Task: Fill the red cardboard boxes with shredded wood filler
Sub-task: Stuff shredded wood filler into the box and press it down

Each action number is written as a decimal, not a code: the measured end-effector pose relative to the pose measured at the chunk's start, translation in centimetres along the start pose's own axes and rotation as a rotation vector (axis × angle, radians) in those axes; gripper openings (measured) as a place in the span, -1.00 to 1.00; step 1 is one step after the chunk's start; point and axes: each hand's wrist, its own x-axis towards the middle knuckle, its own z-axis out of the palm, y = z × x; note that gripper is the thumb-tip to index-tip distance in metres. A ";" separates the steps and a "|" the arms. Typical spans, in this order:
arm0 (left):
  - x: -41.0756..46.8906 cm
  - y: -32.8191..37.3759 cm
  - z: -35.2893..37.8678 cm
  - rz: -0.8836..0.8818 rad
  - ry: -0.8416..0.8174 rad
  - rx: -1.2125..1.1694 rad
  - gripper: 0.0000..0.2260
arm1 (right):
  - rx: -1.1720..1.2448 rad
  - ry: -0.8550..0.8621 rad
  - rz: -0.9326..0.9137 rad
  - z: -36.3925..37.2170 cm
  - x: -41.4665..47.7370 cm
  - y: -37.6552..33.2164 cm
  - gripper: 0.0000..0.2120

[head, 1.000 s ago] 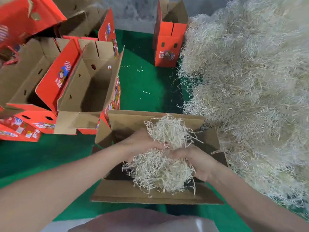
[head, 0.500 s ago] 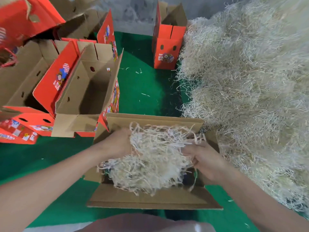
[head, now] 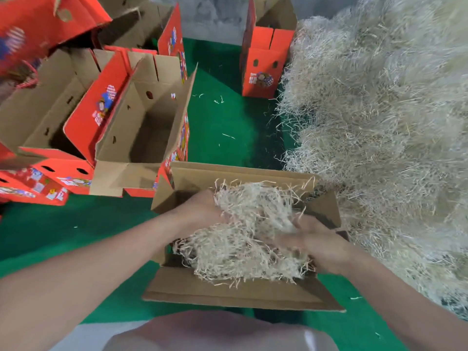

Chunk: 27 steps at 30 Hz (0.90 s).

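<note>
Both hands are working inside the open box [head: 228, 292] at lower centre of the frame, its brown flaps folded outward so the mouth stays clear for loading. The left hand [head: 202, 209] sits at the box's upper left corner with its fingers curled into the wad of filler [head: 243, 231], gripping it, judged to be teasing the clump apart and spreading it. The right hand [head: 314, 241] bears on the wad's right side; it is motion-blurred and its fingertips are lost among the strands, so whether they grip or merely press cannot be told. The wad lies within the box, mounded above the walls, with strands trailing over the near flap: pale, thin, curly, tangled, springy in appearance. The box stands just beside the loose heap [head: 379, 122] filling the right of the frame, evidently for short reaches. Empty boxes [head: 141, 127] wait at upper left, and an upright box [head: 263, 64] at upper centre, on the green mat [head: 228, 122]. The fill is judged incomplete.
</note>
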 end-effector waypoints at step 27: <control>-1.4 3.0 0.1 -0.223 -0.201 -0.052 -0.51 | 0.056 -0.055 0.152 1.2 1.4 -1.3 0.07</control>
